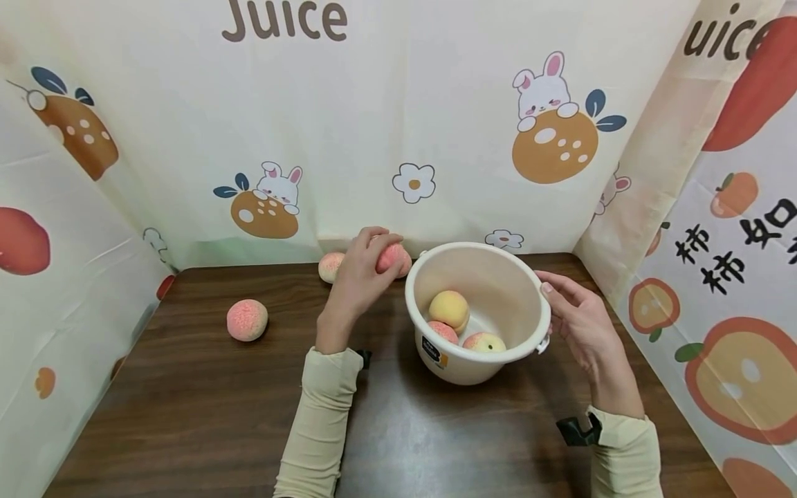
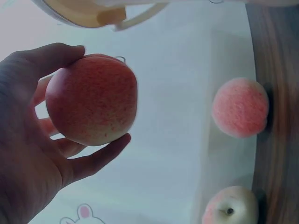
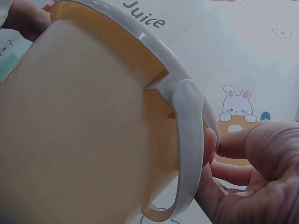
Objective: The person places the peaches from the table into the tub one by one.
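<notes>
A pink peach (image 1: 389, 256) is gripped by my left hand (image 1: 359, 280), thumb and fingers curved round its sides in the left wrist view. It is raised above the back of the table, left of a white bucket (image 1: 463, 373). My right hand (image 1: 582, 325) pinches the bucket's right rim between thumb and fingers, beside the handle (image 3: 189, 140). Inside the bucket are a yellow peach (image 1: 449, 309), a pink one (image 1: 443, 332) and a pale one (image 1: 485, 342). Behind my left hand rest a pale peach (image 1: 330, 267) and a pink peach (image 2: 240, 108).
Another pink-and-cream peach (image 1: 247, 320) lies on the left of the dark wooden table (image 1: 205, 415). Printed cloth (image 1: 373, 124) with fruit and rabbit pictures encloses the back and both sides.
</notes>
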{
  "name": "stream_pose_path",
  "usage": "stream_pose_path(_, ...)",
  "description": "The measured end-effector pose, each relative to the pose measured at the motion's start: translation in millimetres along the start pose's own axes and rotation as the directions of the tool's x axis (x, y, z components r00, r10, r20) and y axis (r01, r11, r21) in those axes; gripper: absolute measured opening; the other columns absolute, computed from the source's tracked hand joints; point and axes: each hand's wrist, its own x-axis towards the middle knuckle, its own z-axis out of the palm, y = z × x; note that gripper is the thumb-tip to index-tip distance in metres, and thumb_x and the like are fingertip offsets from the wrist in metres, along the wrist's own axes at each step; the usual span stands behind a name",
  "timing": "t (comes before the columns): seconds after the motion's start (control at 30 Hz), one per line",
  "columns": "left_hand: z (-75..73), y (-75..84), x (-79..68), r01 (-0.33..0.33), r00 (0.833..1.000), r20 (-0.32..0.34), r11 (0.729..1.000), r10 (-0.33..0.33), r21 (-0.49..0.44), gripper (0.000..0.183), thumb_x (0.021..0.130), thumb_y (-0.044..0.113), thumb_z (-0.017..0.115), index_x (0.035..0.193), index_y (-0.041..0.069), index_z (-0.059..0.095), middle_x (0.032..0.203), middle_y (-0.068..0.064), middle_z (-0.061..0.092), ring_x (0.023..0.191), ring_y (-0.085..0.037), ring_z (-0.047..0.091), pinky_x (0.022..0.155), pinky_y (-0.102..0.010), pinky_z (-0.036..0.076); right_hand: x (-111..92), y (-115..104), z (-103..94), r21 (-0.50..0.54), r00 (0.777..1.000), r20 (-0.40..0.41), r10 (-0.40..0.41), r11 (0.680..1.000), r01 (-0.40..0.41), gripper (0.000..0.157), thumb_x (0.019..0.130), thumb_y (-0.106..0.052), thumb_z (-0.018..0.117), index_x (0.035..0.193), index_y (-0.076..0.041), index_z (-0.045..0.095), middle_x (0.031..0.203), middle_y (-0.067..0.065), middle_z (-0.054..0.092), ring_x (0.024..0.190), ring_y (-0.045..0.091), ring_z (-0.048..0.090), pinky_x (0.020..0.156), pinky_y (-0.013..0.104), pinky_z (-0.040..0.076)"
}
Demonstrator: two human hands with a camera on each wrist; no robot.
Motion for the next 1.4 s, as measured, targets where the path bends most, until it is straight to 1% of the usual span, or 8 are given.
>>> stream_pose_path(0.2,-3.7,10.3,0.6,-0.046,0.997,-0.07,0.998,0.044,-0.034,0.038,0.096,0.025,0.075,0.132,0.016,0.069,0.142,-0.01,0.056,0.131,-0.032,0.054,0.102,-0.046,0.056,-0.3,-0.4,0.2,0.009,1.0,0.003,-0.013,1.0,0.013,0.037,0.103,-0.022,0.065,0.138,-0.008,0.062,0.111,-0.004,0.072,0.076,0.008,0.07,0.055,0.023,0.055)
stream_pose_path(0.57,-10.5,26.9,-3.1,-0.084,0.993,-0.091,0.995,0.079,-0.052,0.037,0.096,0.024,0.074,0.133,0.016,0.069,0.143,-0.01,0.056,0.132,-0.03,0.053,0.101,-0.044,0.057,-2.0,0.1,-0.7,-0.011,1.0,-0.012,0.013,1.0,-0.013,0.036,0.103,-0.024,0.066,0.137,-0.011,0.063,0.111,-0.006,0.072,0.075,0.008,0.07,0.056,0.023,0.056)
stream_pose_path(0.77,-13.6,37.0,-0.5,-0.154,0.982,-0.117,0.987,0.147,-0.054,0.034,0.096,0.022,0.074,0.13,0.016,0.071,0.141,-0.011,0.057,0.131,-0.03,0.054,0.102,-0.043,0.056,0.5,-4.7,1.4,-0.024,1.0,-0.017,0.011,1.0,-0.011,0.041,0.102,-0.026,0.067,0.138,-0.009,0.061,0.112,-0.004,0.071,0.075,0.009,0.068,0.057,0.022,0.055)
stream_pose_path(0.97,-10.1,47.8,-0.9,-0.207,0.975,-0.095,0.975,0.2,-0.076,0.036,0.095,0.02,0.076,0.13,0.016,0.07,0.142,-0.011,0.057,0.13,-0.029,0.055,0.101,-0.042,0.056,3.2,-5.7,2.2,-0.036,1.0,-0.019,0.009,0.999,-0.009,0.039,0.102,-0.026,0.067,0.137,-0.01,0.062,0.112,-0.005,0.071,0.075,0.008,0.068,0.057,0.022,0.055)
stream_pose_path(1.07,-5.9,54.3,-2.5,-0.23,0.972,-0.071,0.97,0.225,-0.075,0.036,0.094,0.019,0.076,0.13,0.016,0.07,0.142,-0.011,0.057,0.129,-0.029,0.056,0.098,-0.04,0.057,3.3,-4.4,2.1,-0.032,1.0,-0.016,0.003,0.999,-0.003,0.038,0.102,-0.026,0.067,0.136,-0.01,0.062,0.111,-0.006,0.071,0.075,0.008,0.068,0.056,0.022,0.055)
stream_pose_path(1.2,-0.3,62.0,-3.2,-0.267,0.964,-0.041,0.962,0.264,-0.06,0.038,0.093,0.02,0.077,0.13,0.017,0.07,0.142,-0.011,0.058,0.128,-0.029,0.057,0.099,-0.04,0.055,3.0,-2.5,1.5,-0.022,1.0,-0.013,-0.004,1.0,0.003,0.036,0.103,-0.024,0.066,0.136,-0.01,0.063,0.109,-0.006,0.072,0.075,0.007,0.068,0.056,0.022,0.055)
stream_pose_path(1.3,4.1,67.1,-3.8,-0.302,0.953,-0.024,0.952,0.301,-0.047,0.038,0.094,0.022,0.077,0.131,0.018,0.07,0.142,-0.011,0.059,0.13,-0.029,0.057,0.106,-0.044,0.05,2.3,-1.7,0.8,-0.027,1.0,-0.016,-0.004,1.0,0.003,0.037,0.102,-0.025,0.066,0.136,-0.01,0.063,0.109,-0.006,0.072,0.076,0.007,0.068,0.057,0.022,0.055)
stream_pose_path(1.4,10.9,70.4,-5.0,-0.344,0.939,0.006,0.938,0.345,-0.046,0.038,0.095,0.022,0.075,0.132,0.019,0.069,0.14,-0.011,0.059,0.13,-0.027,0.056,0.111,-0.043,0.047,1.2,-0.9,0.0,-0.03,1.0,-0.02,0.003,1.0,-0.003,0.038,0.102,-0.026,0.067,0.136,-0.01,0.063,0.11,-0.006,0.072,0.075,0.008,0.068,0.057,0.022,0.055)
